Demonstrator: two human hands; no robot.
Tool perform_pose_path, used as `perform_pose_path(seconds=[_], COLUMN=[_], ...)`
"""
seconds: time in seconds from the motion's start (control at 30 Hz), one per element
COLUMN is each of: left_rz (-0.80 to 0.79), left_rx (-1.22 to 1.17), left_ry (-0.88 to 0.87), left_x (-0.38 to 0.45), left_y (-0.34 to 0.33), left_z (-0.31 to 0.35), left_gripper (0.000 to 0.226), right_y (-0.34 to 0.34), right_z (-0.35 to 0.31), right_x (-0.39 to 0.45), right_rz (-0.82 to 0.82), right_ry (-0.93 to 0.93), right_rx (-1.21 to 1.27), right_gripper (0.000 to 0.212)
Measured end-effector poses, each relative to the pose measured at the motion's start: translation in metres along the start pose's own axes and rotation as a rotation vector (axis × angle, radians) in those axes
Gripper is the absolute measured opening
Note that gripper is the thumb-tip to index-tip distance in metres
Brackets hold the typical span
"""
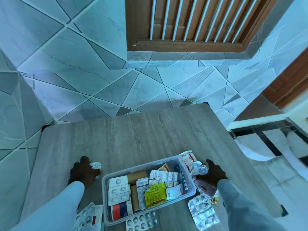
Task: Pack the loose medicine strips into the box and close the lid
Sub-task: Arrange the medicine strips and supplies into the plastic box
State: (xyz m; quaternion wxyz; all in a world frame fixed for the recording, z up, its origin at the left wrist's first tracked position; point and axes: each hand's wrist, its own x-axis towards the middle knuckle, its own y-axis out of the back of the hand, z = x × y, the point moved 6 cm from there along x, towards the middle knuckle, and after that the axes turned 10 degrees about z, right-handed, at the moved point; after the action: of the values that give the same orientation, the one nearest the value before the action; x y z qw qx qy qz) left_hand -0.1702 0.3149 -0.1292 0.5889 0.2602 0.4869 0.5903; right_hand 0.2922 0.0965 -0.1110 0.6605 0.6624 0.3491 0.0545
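A clear plastic box [106, 194] sits open on the wooden table, filled with several medicine strips, a yellow sachet [155, 195] and cardboard tubes. To the left of the box, my left hand [83, 172] pinches a small blister strip [95, 165] against the table. At the box's right end, my right hand [210, 174] is closed on a crumpled foil strip [199, 168]. Loose strips lie around the box: a foil one [202, 214] at the right, a blister sheet [141, 221] in front, and another strip [89, 219] at the lower left. No lid is visible.
The grey wooden table [133, 134] extends far beyond the box. A printed strip [188, 156] lies by the box's far right corner. A glass-topped stand [266, 135] is at the right, a tiled floor and a wooden door [191, 22] beyond.
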Motion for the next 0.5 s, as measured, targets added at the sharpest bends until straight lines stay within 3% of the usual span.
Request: perform_pose_path(seconds=[0.2, 0.33, 0.43, 0.5], left_rz=[-0.039, -0.007, 0.001, 0.0], left_rx=[-0.011, 0.089, 0.04, -0.015], left_ry=[0.076, 0.116, 0.13, 0.123], left_x=[0.011, 0.009, 0.005, 0.002], left_y=[-0.01, -0.006, 0.0, 0.003], left_z=[0.003, 0.001, 0.002, -0.001], left_gripper=[0.06, 0.055, 0.055, 0.056], right_y=[-0.005, 0.002, 0.007, 0.012], right_z=[-0.016, -0.022, -0.024, -0.028], right_x=[0.01, 0.009, 0.014, 0.017], right_rz=[0.0, 0.028, 0.038, 0.043], right_ry=[0.048, 0.044, 0.058, 0.119], right_rx=[0.096, 0.257, 0.355, 0.369], right_gripper=[0.116, 0.082, 0.072, 0.054])
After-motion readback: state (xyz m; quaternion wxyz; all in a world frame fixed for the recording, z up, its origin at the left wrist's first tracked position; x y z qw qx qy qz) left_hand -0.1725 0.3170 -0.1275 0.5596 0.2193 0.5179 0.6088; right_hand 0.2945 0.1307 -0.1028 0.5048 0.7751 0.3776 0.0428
